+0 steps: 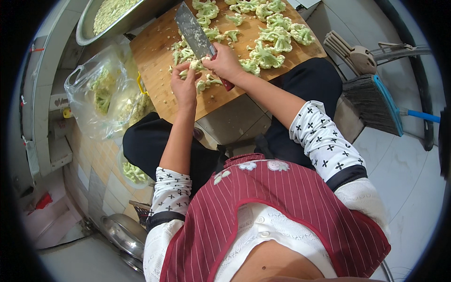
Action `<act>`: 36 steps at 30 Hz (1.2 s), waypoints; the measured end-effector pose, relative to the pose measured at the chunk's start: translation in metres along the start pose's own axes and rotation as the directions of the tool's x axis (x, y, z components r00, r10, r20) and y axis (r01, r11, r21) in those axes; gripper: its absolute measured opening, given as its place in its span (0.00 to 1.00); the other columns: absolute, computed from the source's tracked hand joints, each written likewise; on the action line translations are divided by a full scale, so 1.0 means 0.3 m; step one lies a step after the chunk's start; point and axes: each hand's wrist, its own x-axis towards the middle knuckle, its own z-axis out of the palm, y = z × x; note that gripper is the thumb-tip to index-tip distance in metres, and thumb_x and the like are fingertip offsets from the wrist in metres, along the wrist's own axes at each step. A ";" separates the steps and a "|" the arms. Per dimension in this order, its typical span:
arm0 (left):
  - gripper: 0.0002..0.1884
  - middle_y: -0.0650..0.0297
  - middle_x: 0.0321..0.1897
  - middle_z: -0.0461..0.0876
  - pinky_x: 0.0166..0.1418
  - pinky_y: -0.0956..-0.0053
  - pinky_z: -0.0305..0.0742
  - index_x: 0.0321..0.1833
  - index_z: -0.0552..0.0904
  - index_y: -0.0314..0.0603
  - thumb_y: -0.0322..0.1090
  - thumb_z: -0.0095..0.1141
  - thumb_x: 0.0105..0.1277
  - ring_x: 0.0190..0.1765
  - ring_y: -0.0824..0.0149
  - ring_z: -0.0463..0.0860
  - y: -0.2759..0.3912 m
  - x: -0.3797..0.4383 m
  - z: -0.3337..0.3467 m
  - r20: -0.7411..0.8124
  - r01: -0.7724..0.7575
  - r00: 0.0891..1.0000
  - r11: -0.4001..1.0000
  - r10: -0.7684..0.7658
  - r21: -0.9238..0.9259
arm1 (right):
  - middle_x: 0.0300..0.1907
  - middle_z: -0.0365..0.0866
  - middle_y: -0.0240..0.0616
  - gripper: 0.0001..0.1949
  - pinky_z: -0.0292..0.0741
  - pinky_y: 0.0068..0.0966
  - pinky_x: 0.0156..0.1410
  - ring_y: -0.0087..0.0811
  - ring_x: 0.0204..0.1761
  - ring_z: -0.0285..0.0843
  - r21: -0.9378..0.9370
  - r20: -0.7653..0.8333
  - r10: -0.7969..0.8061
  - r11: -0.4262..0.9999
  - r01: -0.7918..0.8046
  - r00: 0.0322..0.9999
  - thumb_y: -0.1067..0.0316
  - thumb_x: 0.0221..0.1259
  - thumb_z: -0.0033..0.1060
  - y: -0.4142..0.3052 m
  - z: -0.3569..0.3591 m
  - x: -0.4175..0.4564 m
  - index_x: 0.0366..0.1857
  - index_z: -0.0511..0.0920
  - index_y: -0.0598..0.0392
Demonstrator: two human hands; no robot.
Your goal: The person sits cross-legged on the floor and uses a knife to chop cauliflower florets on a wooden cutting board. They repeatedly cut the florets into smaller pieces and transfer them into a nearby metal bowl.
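Note:
My right hand (227, 63) grips a cleaver (193, 31) by its red handle; bits of cauliflower stick to the broad blade, which points up and to the left. Between the fingers of my left hand (185, 83) is a small cauliflower floret (196, 66), close to the heel of the blade. Both hands are above the near part of a wooden cutting board (155, 67). Cut cauliflower pieces (269, 54) lie along the board's right side and far edge. Smaller florets (183, 54) and crumbs are scattered at its left, around and under my hands.
A metal basin (84, 33) of finely chopped cauliflower (112, 14) stands at the upper left. Below it, a clear plastic bag (81, 95) holds cauliflower heads. A bowl with florets (134, 174) sits beside my left leg. At right are a broom (373, 102) and a mop (359, 58).

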 end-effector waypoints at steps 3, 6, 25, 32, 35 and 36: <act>0.21 0.51 0.49 0.73 0.55 0.66 0.72 0.54 0.70 0.32 0.33 0.59 0.60 0.49 0.59 0.75 -0.050 0.004 -0.014 -0.106 -0.122 0.980 0.924 0.171 0.362 | 0.24 0.81 0.34 0.13 0.74 0.21 0.27 0.23 0.22 0.80 0.057 0.001 -0.084 0.995 0.084 0.996 0.64 0.50 0.68 -0.030 -0.040 0.006 0.29 0.74 0.59; 0.44 0.44 0.62 0.58 0.67 0.51 0.51 0.65 0.61 0.37 0.47 0.68 0.47 0.67 0.47 0.54 -0.089 -0.047 0.050 0.130 -0.392 0.882 0.553 0.453 0.735 | 0.27 0.83 0.36 0.13 0.75 0.21 0.30 0.24 0.25 0.82 0.050 0.023 -0.134 0.990 0.133 0.991 0.64 0.51 0.68 -0.037 -0.094 0.044 0.31 0.75 0.60; 0.17 0.56 0.51 0.75 0.59 0.53 0.63 0.51 0.77 0.52 0.34 0.55 0.56 0.55 0.55 0.74 -0.001 0.423 0.471 0.690 -0.704 0.703 0.036 0.172 0.709 | 0.22 0.80 0.34 0.12 0.76 0.17 0.25 0.20 0.21 0.79 0.190 -0.378 -0.089 0.967 0.172 0.922 0.62 0.54 0.67 -0.103 -0.484 0.121 0.31 0.76 0.60; 0.16 0.54 0.37 0.75 0.42 0.63 0.74 0.41 0.72 0.43 0.32 0.61 0.50 0.43 0.51 0.77 0.066 0.332 0.271 0.448 -0.599 0.792 0.386 0.414 0.702 | 0.25 0.81 0.35 0.12 0.78 0.20 0.28 0.22 0.24 0.82 0.150 -0.236 -0.034 0.986 0.071 0.971 0.63 0.55 0.63 -0.115 -0.456 0.092 0.34 0.75 0.60; 0.14 0.58 0.31 0.76 0.36 0.69 0.74 0.42 0.73 0.39 0.31 0.59 0.54 0.32 0.61 0.79 0.034 0.208 0.058 0.251 -0.407 0.913 0.654 0.323 0.638 | 0.25 0.80 0.34 0.11 0.78 0.21 0.29 0.22 0.25 0.82 0.027 -0.185 -0.082 0.996 0.089 0.979 0.63 0.57 0.61 -0.106 -0.423 0.076 0.35 0.75 0.60; 0.13 0.59 0.30 0.77 0.34 0.71 0.74 0.42 0.73 0.39 0.31 0.59 0.55 0.30 0.64 0.79 0.026 0.147 -0.003 0.168 -0.251 0.968 0.790 0.188 0.560 | 0.24 0.80 0.34 0.11 0.77 0.21 0.28 0.21 0.23 0.80 0.088 -0.167 -0.081 0.991 0.096 0.983 0.62 0.59 0.58 -0.092 -0.404 0.071 0.36 0.75 0.60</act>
